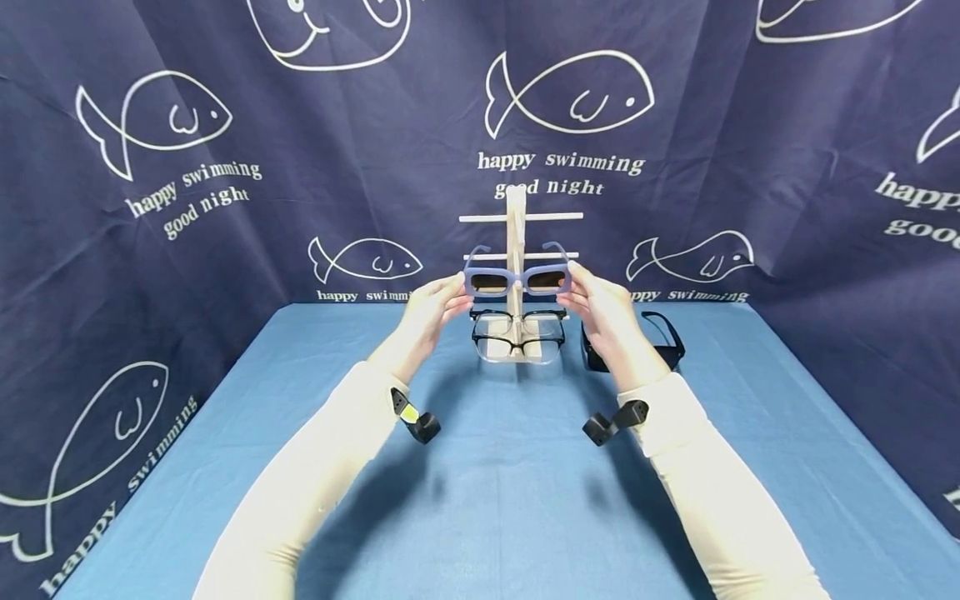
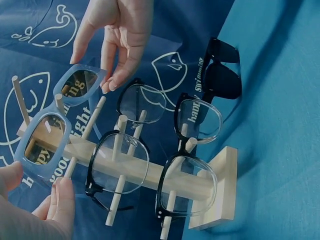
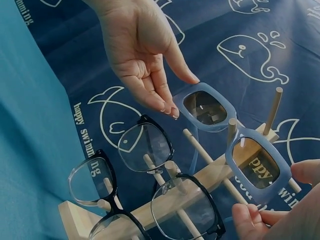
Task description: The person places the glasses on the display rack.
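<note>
Blue-framed sunglasses [image 1: 546, 281] with dark lenses are at the third rung up of a wooden glasses rack [image 1: 516, 208], level with its pegs. My left hand [image 1: 433, 310] pinches their left edge between thumb and fingers. At the opposite edge, my right hand [image 1: 606, 307] pinches the frame the same way. The temples point back toward the rack. Both wrist views show the sunglasses' bridge at a short peg; whether it rests there I cannot tell. Below, two pairs of black-and-clear glasses [image 2: 120, 162] hang on the lower rungs.
Black sunglasses [image 1: 671, 354] lie on the blue tabletop [image 1: 495, 500] to the right of the rack, partly behind my right forearm. The rack's top rung [image 1: 555, 217] bears no glasses. A dark blue curtain with white fish [image 1: 375, 167] hangs close behind.
</note>
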A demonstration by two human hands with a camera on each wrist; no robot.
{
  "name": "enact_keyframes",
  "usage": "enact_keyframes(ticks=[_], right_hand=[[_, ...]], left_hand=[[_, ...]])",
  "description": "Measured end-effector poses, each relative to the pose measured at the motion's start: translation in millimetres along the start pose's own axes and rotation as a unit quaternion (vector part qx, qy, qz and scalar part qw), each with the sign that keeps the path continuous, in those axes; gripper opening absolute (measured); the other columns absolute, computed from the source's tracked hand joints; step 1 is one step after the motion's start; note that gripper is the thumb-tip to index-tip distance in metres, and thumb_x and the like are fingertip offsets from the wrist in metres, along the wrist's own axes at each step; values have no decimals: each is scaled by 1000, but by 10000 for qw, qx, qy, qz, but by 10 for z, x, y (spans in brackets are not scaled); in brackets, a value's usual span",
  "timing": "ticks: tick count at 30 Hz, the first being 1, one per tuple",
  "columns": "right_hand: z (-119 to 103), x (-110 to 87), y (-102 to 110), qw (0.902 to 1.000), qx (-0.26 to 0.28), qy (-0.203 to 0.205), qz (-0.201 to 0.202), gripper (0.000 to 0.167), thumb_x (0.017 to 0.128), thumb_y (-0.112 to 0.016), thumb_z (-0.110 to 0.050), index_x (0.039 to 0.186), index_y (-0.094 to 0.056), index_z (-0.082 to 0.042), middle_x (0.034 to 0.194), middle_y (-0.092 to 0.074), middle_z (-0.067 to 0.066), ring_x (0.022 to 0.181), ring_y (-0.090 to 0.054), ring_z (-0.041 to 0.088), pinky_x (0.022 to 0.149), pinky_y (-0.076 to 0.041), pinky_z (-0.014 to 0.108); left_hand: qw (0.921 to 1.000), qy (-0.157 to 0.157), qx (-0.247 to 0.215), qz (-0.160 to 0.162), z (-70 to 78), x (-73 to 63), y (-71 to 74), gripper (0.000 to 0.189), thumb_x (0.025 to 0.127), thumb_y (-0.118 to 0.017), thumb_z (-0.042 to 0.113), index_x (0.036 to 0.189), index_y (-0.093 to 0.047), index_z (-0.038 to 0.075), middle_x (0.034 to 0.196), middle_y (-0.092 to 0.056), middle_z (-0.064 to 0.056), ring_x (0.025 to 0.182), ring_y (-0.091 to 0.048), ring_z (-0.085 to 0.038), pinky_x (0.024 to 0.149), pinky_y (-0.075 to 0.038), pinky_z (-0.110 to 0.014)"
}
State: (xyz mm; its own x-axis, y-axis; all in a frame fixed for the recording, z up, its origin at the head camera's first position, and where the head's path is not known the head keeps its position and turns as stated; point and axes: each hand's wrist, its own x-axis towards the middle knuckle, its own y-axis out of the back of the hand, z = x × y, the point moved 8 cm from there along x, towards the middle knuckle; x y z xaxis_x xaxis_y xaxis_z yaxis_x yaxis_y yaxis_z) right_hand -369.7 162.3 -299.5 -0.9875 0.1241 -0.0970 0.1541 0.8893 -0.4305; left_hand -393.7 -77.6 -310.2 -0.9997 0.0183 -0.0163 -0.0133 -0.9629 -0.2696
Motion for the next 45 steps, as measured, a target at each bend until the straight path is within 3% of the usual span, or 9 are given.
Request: enact_keyframes(ticks=[9, 12, 16, 22, 25, 30, 35, 41, 45], right_hand=[[-8, -33, 22, 9999, -129, 100, 4, 15, 92, -67, -17, 97, -60, -4, 70, -64, -1, 65, -68, 9, 74, -60, 20], [-38, -52, 22, 9998, -140, 170, -22, 14, 91, -68, -17, 96, -61, -5, 70, -64, -2, 64, -68, 8, 75, -60, 20], [-51, -97, 35, 9997, -242, 75, -53, 17, 91, -69, -19, 100, -62, -7, 74, -69, -2, 69, -69, 7, 83, -59, 21], [-51, -177, 54, 9982, -554, -53, -231, 51, 91, -68, -23, 135, -52, -1, 84, -72, -6, 90, -69, 8, 94, -54, 20], [-47, -208, 87, 9973, -664, -50, -305, 61, 92, -66, -24, 143, -43, 1, 87, -71, -7, 97, -67, 9, 101, -50, 22], [-20, -265, 167, 9965, -793, -16, -254, 54, 93, -65, -22, 138, -47, 2, 88, -70, -5, 91, -67, 6, 114, -39, 34], [47, -295, 260, 9958, -877, -41, -274, 35, 92, -67, -25, 119, -58, -5, 88, -72, -7, 92, -67, 4, 113, -41, 31], [102, -315, 368, 9949, -914, -91, -412, 59, 92, -67, -27, 137, -43, 3, 88, -70, -9, 91, -66, 2, 111, -42, 30], [87, -334, 421, 9949, -871, -34, -509, 66, 93, -66, -26, 142, -37, 6, 89, -70, -9, 91, -67, 2, 102, -50, 22]], left_hand=[[9999, 108, -25, 33, -110, -132, 64, 40, 98, -58, 13, 130, -52, -9, 93, -63, -5, 82, -65, -12, 90, -57, -25], [9999, 118, -28, -6, -137, -184, 71, 39, 97, -57, 10, 130, -52, -9, 99, -65, -10, 85, -65, -12, 94, -56, -28], [9997, 161, 40, -187, -165, -247, 52, 39, 97, -56, 7, 132, -51, -9, 120, -63, -23, 92, -67, -14, 99, -54, -31], [9992, 133, 94, -363, -187, -347, 18, 39, 95, -58, 4, 133, -52, -7, 133, -57, -25, 117, -61, -31, 101, -52, -32], [9989, 167, 95, -433, -217, -392, -13, 39, 95, -59, 5, 133, -53, -7, 134, -56, -25, 123, -56, -35, 102, -52, -34], [9985, 205, 5, -506, -284, -441, -61, 38, 95, -59, 4, 131, -53, -7, 133, -55, -28, 125, -54, -37, 103, -51, -38], [9984, 180, -35, -540, -341, -461, -107, 39, 95, -59, 4, 132, -53, -6, 134, -55, -27, 125, -54, -37, 105, -50, -39], [9973, 120, -52, -726, -369, -485, -192, 40, 95, -58, 4, 133, -52, -6, 134, -55, -25, 127, -52, -36, 111, -42, -45], [9968, 64, -9, -798, -380, -494, -238, 38, 94, -58, 3, 132, -54, -5, 132, -58, -23, 124, -57, -31, 109, -45, -41]])
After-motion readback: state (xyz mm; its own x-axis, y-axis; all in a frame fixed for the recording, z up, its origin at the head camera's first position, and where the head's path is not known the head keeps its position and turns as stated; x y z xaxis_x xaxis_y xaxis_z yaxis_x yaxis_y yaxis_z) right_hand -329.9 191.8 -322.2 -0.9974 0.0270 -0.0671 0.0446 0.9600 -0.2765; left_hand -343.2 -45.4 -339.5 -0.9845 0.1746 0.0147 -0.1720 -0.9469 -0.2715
